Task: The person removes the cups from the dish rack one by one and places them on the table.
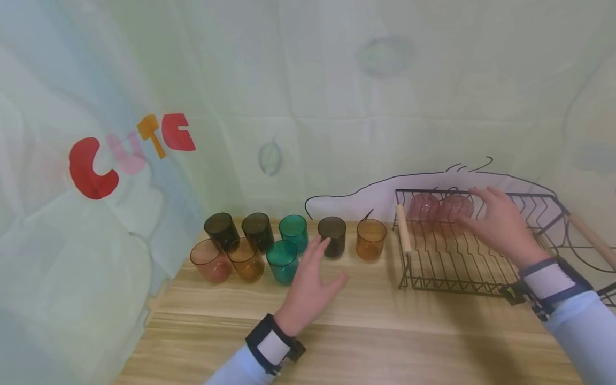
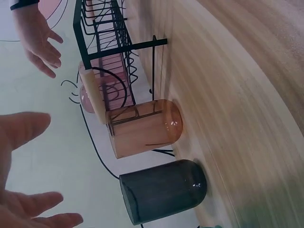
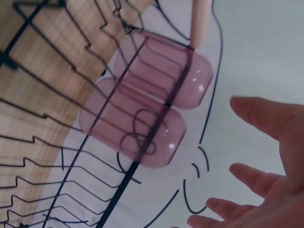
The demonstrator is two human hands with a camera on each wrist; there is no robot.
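Two pink glasses [image 3: 156, 71] stand upside down, side by side, in the black wire dish rack [image 1: 457, 291]. My right hand [image 1: 502, 224] hovers over the rack beside them, fingers spread and holding nothing; in the right wrist view a gap shows between the fingers and the pink glasses. Above the table my left hand [image 1: 310, 291] is also spread, with nothing in it. Nearest to it are a teal glass [image 1: 281, 264] and a dark grey glass [image 2: 164, 190]. An amber glass [image 2: 145, 128] stands upright between the dark grey glass and the rack.
Several more upright glasses stand at the left: a pink one [image 1: 212, 264], an amber one [image 1: 246, 262], dark ones [image 1: 221, 227] and another teal glass [image 1: 293, 230]. The rack has wooden handles [image 1: 404, 230]. A printed cloth [image 1: 289, 107] hangs behind the wooden table [image 1: 361, 342].
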